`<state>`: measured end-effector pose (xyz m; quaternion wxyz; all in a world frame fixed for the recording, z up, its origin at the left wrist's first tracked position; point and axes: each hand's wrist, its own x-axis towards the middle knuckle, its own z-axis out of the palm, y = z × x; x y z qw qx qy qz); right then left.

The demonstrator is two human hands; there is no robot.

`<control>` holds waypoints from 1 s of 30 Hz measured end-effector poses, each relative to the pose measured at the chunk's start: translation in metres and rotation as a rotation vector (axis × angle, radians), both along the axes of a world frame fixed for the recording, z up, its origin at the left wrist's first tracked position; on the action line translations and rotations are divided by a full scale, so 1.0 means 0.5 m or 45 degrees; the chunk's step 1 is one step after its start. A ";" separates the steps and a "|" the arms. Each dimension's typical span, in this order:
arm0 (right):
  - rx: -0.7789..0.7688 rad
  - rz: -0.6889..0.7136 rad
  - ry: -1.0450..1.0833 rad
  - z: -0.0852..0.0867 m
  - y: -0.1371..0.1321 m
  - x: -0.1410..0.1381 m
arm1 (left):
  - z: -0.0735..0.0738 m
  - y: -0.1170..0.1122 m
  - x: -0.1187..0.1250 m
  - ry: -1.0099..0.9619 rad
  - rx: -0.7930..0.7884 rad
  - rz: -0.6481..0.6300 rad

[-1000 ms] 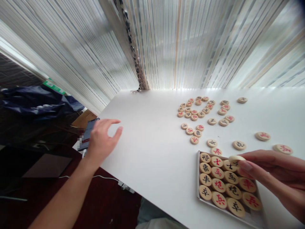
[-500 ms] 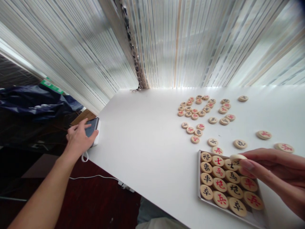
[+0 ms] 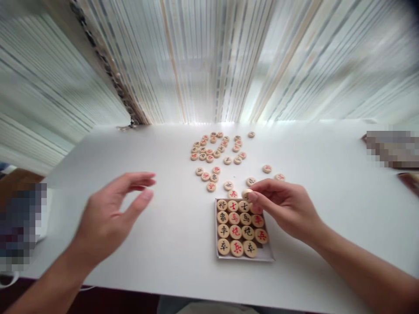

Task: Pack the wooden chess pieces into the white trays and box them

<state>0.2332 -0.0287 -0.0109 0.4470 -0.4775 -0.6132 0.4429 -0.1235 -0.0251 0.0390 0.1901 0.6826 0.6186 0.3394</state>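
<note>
A shallow white box (image 3: 268,256) holds rows of round wooden chess pieces marked in red and black. My right hand (image 3: 288,209) hovers over the box's far right corner and pinches one wooden piece (image 3: 246,193) between thumb and fingertips. My left hand (image 3: 109,216) floats above the white table (image 3: 163,244) to the left of the box, fingers apart and curved, holding nothing. Several loose pieces (image 3: 216,150) lie scattered on the table beyond the box.
Striped curtains (image 3: 212,61) hang behind the table's far edge. A blurred-out object (image 3: 21,224) sits at the table's left edge, and another blurred patch (image 3: 393,148) lies at the far right. A dark item (image 3: 409,179) rests near the right edge.
My left hand left the phone at the table's left edge and came back over the table, open. The view swung right. My right hand kept its pinch on the piece.
</note>
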 end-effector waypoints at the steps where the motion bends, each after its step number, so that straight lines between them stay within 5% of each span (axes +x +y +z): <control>1: -0.037 0.004 0.046 0.001 0.003 -0.001 | -0.004 0.008 0.061 -0.132 -0.107 -0.176; 4: -0.093 0.019 0.183 0.005 0.010 -0.001 | -0.009 0.034 0.211 -0.377 -0.315 -0.542; 8: -0.115 0.048 0.325 0.010 0.018 0.001 | -0.020 0.064 0.296 -0.585 -0.405 -0.665; 16: -0.110 0.093 0.421 0.007 0.019 0.001 | -0.041 0.074 0.305 -0.733 -0.447 -0.673; 26: -0.206 -0.017 0.426 -0.004 0.019 0.006 | -0.047 0.077 0.312 -0.568 -0.175 -0.685; 30: -0.272 -0.034 0.497 0.005 0.015 0.005 | -0.048 0.078 0.315 -0.618 -0.239 -0.681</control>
